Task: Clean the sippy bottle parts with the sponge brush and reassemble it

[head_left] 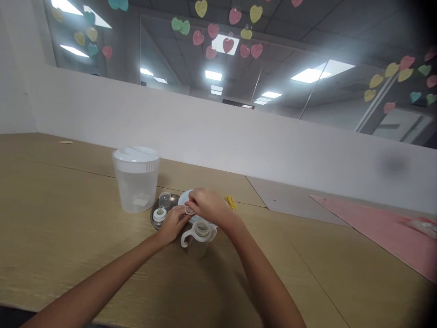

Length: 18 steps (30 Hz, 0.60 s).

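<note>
Ring (pixel 189 210), possibly bottle valve | left hand (pixel 172 223), right hand (pixel 209 205) pinching

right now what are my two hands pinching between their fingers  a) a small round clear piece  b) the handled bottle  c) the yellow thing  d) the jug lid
a. The left hand and right hand meet at their fingertips on a small round clear piece, with the handled bottle standing just below them.
</note>
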Tool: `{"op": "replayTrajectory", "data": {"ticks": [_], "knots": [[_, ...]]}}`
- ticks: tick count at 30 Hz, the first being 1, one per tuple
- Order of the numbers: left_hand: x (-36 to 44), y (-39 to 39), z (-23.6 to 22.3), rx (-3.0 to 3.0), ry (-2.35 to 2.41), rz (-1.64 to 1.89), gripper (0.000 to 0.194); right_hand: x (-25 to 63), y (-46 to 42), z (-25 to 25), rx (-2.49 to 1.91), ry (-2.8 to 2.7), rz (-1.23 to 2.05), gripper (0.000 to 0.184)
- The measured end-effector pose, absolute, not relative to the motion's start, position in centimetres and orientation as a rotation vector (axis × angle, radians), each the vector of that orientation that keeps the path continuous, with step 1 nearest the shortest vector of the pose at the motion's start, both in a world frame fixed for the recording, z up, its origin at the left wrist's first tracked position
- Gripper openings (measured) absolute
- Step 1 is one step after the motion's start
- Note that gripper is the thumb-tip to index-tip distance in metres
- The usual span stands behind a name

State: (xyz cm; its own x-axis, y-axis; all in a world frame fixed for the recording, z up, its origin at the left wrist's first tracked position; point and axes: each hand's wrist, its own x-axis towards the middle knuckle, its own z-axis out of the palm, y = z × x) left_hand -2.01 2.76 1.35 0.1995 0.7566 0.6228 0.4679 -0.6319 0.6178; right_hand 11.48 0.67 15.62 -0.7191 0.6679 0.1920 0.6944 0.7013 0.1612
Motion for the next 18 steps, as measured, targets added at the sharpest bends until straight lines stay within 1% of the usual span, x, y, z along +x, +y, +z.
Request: {"op": "replayTrajectory", "data": {"ticks": [7, 18], "knots": [[-2.3, 3.1, 1.1, 2.241, 1.201, 1.337, 0.036, 12.0, 0.6, 15.9, -0.981, -2.622, -0.562, 0.021], [-2.5, 3.2, 1.8, 2.209, 1.198, 1.367, 0.038, 12.9, 0.4, 16.4, -0.881, -2.438, -0.653, 0.019]]}}
